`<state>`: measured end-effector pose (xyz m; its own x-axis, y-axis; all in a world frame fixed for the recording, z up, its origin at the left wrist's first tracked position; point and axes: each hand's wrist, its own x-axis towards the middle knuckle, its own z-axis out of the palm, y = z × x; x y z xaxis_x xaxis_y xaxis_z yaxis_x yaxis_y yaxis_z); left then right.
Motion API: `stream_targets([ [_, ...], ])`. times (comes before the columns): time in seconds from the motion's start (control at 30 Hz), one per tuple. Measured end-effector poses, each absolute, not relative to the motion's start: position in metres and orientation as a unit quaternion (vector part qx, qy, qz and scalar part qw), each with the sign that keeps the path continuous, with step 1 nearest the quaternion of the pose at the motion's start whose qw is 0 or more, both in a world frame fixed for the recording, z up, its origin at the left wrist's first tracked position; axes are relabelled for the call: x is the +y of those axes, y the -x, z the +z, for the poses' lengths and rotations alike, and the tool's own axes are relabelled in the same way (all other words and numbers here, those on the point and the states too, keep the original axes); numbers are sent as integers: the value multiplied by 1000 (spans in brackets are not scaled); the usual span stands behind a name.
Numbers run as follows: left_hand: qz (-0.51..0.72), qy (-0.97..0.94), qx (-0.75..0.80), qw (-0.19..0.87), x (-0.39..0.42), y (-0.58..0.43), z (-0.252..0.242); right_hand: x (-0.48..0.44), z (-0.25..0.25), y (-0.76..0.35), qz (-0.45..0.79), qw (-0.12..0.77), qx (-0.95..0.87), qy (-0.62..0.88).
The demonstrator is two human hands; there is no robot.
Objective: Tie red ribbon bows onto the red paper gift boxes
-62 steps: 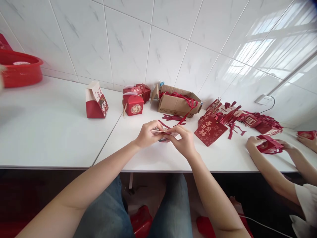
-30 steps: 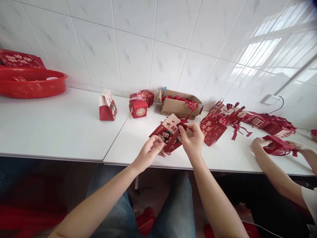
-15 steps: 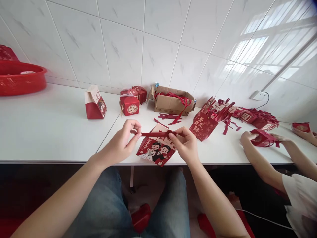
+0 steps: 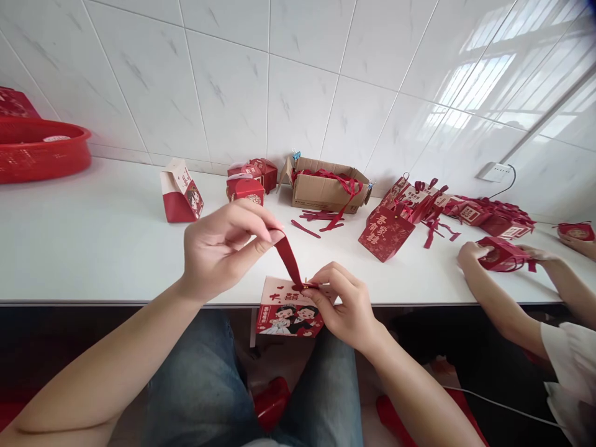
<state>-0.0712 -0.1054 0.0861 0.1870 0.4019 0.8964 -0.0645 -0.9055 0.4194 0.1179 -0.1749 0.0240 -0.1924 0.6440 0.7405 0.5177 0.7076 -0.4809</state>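
My left hand (image 4: 223,248) pinches the upper end of a dark red ribbon (image 4: 288,261) and holds it raised. The ribbon slants down to my right hand (image 4: 347,304), whose fingers are closed on its lower end. That end is at the top of a red and cream gift box (image 4: 291,320) printed with a cartoon bride and groom. The box is at the table's front edge, partly covered by my right hand. A tiny gold-coloured bit shows by my right fingertips; what it is, I cannot tell.
Behind my hands, a cardboard box (image 4: 321,195) holds red ribbons, with loose strips (image 4: 305,228) before it. Red gift boxes (image 4: 386,233) stand to the right, another (image 4: 180,202) to the left. A red basin (image 4: 41,158) is far left. A co-worker's hands (image 4: 472,251) hold a red box.
My left hand has lifted its ribbon end. My right hand has lowered the other end to the box top. The box now sits lower, over the table edge.
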Motion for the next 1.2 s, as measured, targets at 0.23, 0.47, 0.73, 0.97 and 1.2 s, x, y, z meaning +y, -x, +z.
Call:
stream_targets([
  [0.23, 466, -782, 194, 366, -96, 57, 63, -184, 21, -128, 51, 505, -782, 362],
  [0.47, 315, -818, 183, 445, -93, 49, 52, -187, 26, -142, 50, 483, -795, 364],
  [0.73, 265, -823, 236, 443, -107, 54, 71, -193, 34, -143, 23, 432, -835, 340],
  [0.97, 287, -799, 250, 466, -124, 54, 68, -196, 35, -142, -26, 407, -847, 342],
  [1.2, 303, -791, 270, 458, -130, 52, 69, -195, 32, -146, -64, 398, -853, 332],
])
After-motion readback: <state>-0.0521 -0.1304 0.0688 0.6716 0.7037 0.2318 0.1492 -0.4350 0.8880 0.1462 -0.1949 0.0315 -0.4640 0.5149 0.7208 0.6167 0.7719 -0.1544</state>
